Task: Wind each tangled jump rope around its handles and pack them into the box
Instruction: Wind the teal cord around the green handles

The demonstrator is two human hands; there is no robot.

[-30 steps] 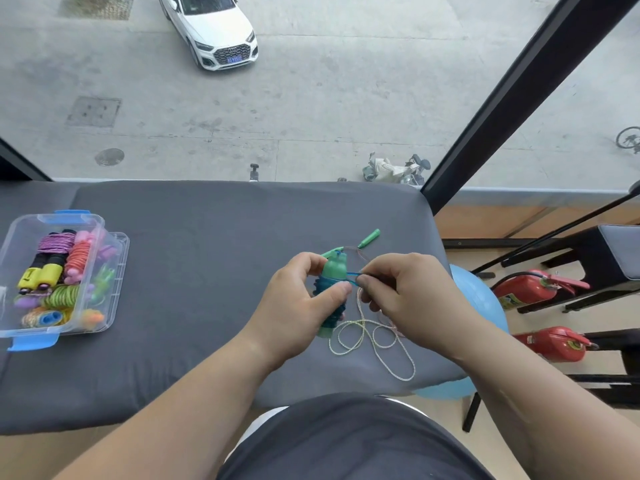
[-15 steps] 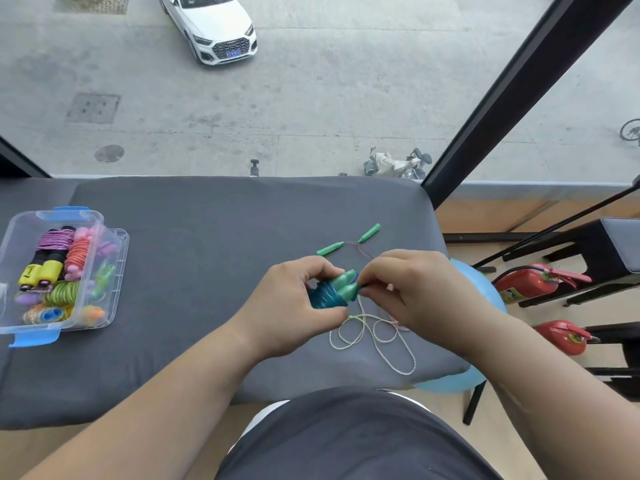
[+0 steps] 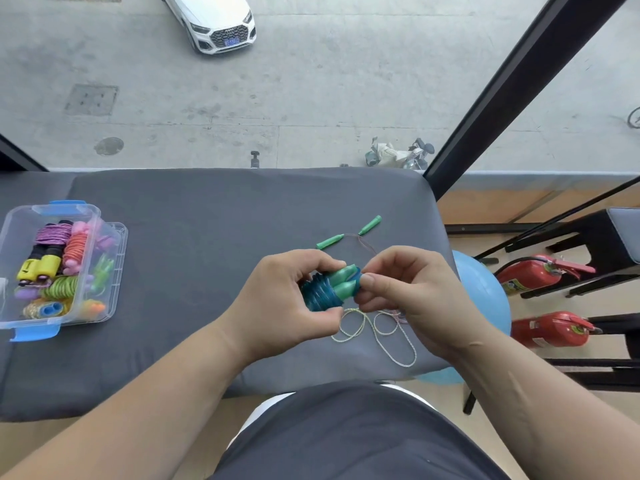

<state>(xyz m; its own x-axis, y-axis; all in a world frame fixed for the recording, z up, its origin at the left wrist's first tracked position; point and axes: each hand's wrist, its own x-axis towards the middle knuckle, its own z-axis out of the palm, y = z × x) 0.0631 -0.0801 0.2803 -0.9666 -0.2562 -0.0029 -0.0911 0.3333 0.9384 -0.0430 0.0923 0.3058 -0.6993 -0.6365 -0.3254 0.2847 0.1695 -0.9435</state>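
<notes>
My left hand (image 3: 277,306) grips a jump rope (image 3: 329,287) with two green handles and blue cord wound round them, held above the grey table (image 3: 207,237). The fingers of my right hand (image 3: 408,292) pinch the blue cord at the handles' tips. Under my hands lies a loose whitish rope (image 3: 377,327) in loops. Just beyond them lies another rope with two small green handles (image 3: 329,242) and a thin cord. At the table's left edge stands an open clear box (image 3: 114,271) with blue clasps, holding several wound ropes in purple, orange, yellow and green.
The table ends at a window with a black frame post (image 3: 502,98) at the right. Right of the table are a blue ball (image 3: 485,299), two red fire extinguishers (image 3: 540,278) and black stools. My lap is at the near edge.
The bundle has tipped from upright to lying sideways, handle tips toward my right hand. My right hand has closed in on the tips with the last of the blue cord.
</notes>
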